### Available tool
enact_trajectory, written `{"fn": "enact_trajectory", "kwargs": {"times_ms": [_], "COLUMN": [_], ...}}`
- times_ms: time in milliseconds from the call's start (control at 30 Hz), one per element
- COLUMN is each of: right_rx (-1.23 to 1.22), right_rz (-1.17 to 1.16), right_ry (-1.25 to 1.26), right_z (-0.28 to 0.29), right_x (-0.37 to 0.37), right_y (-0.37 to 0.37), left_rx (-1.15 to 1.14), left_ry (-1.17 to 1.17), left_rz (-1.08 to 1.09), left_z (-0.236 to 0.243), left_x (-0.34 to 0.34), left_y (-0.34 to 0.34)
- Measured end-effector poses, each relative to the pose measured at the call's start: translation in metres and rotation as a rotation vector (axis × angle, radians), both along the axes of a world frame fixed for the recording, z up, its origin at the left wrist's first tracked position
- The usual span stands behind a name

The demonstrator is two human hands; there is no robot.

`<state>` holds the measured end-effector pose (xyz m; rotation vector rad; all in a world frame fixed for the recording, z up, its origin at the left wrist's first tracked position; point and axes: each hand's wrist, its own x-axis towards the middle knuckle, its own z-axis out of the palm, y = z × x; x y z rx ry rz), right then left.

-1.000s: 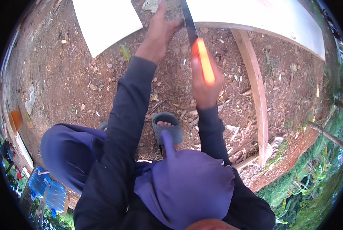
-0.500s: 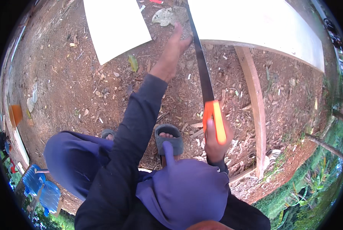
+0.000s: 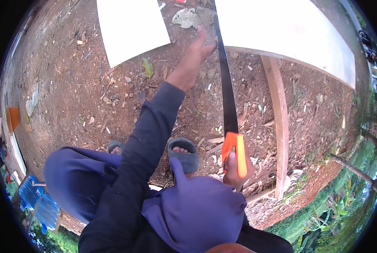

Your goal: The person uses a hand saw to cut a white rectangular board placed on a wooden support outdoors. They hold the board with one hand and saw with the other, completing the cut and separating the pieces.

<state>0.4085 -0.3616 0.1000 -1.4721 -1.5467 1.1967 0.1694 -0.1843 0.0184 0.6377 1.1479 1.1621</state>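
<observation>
My right hand (image 3: 239, 170) is wrapped round the orange handle of a handsaw (image 3: 228, 92), its thumb on the near side. The dark blade runs up and away, lying along the left edge of a large white board (image 3: 285, 33). At that board's near left corner is my left hand (image 3: 192, 61), its thumb stretched out and apart from the other fingers. Its fingertips reach toward the blade and are partly hidden there. I cannot tell whether they press on the board.
Another white sheet (image 3: 133, 31) lies on the ground to the left. A wooden beam (image 3: 277, 118) runs from beneath the board toward me. My sandalled foot (image 3: 182, 154) rests on brown soil with leaves and wood chips. Blue plastic containers (image 3: 47, 211) stand at lower left.
The saw and my right hand have drawn back toward me and slightly left along the board's edge. My left hand stays by the corner; the whole view has shifted a little.
</observation>
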Motion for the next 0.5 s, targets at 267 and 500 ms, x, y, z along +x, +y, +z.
{"fn": "enact_trajectory", "kwargs": {"times_ms": [267, 500], "right_rx": [0.073, 0.153], "right_rz": [0.022, 0.007], "right_ry": [0.008, -0.067], "right_z": [-0.039, -0.041], "right_x": [-0.049, -0.062], "right_y": [0.075, 0.106], "left_rx": [-0.038, -0.024], "left_ry": [-0.083, -0.068], "left_rz": [-0.007, -0.01], "left_z": [-0.001, -0.004], "left_x": [-0.01, -0.006], "left_y": [-0.008, -0.002]}}
